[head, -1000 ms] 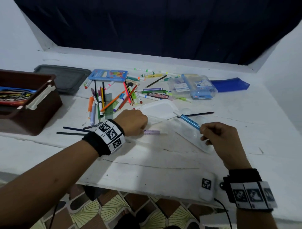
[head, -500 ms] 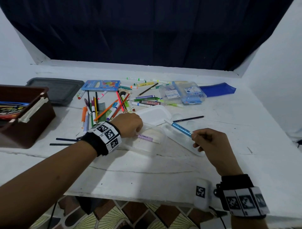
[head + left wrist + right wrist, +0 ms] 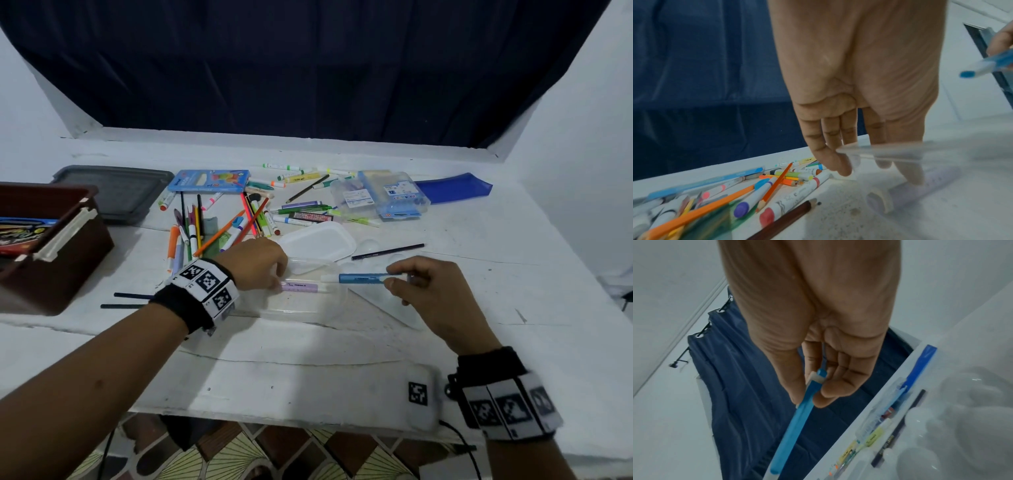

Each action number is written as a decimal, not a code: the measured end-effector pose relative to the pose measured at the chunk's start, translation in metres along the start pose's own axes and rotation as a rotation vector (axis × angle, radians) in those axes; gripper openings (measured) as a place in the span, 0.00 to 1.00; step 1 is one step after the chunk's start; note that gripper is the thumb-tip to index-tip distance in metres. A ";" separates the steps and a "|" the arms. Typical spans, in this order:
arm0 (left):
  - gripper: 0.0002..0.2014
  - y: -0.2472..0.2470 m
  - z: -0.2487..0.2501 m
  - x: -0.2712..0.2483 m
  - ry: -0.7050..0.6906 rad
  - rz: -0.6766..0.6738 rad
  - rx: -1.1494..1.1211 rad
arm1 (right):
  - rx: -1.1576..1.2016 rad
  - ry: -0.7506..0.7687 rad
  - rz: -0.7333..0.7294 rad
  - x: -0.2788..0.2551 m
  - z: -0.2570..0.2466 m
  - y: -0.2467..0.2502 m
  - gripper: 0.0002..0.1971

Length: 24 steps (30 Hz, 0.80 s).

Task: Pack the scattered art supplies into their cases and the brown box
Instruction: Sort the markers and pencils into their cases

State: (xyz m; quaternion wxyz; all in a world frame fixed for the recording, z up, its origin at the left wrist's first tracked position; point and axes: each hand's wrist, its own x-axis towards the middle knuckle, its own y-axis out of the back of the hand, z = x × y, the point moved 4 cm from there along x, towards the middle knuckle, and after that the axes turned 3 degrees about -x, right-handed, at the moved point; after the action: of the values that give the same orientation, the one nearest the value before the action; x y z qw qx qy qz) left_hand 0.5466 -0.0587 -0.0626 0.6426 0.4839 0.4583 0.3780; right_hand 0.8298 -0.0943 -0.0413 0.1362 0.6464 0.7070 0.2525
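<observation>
Swung level since a second ago: blue marker [image 3: 363, 278], pinched in my right hand [image 3: 430, 287], tip now toward the clear case [image 3: 308, 303]. Left hand [image 3: 255, 262], fingers straight, presses a purple marker [image 3: 301, 287] inside that case. Loose pens [image 3: 219, 222] lie behind the case; brown box [image 3: 51, 246] far left of it on the bench [image 3: 308, 359]. Reading: second marker about to join the first.

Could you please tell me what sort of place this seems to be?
Probably a home craft corner: a white table strewn with markers and pencils, a dark curtain behind, patterned floor tiles below.
</observation>
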 end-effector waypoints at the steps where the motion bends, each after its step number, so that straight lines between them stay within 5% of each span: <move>1: 0.08 0.001 -0.003 -0.002 -0.007 0.017 -0.052 | -0.010 0.026 -0.003 0.004 -0.006 0.001 0.06; 9: 0.16 0.002 -0.040 -0.022 0.129 0.169 -0.396 | 0.010 0.185 -0.084 0.053 -0.063 -0.022 0.15; 13: 0.09 -0.007 -0.050 -0.025 0.168 0.133 -0.558 | -0.121 0.320 -0.231 0.072 -0.098 -0.053 0.13; 19: 0.09 -0.008 -0.053 -0.026 0.209 0.065 -0.732 | -0.523 0.480 -0.653 0.088 -0.112 -0.110 0.22; 24: 0.08 -0.012 -0.056 -0.026 0.242 0.056 -0.910 | -0.723 0.397 -0.880 0.082 -0.104 -0.148 0.11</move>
State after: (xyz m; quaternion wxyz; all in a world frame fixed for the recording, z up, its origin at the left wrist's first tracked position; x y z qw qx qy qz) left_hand 0.4856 -0.0704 -0.0750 0.7209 0.1179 0.3044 0.6113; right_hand 0.6402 -0.0380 -0.0219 0.3046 0.1464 0.7894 0.5125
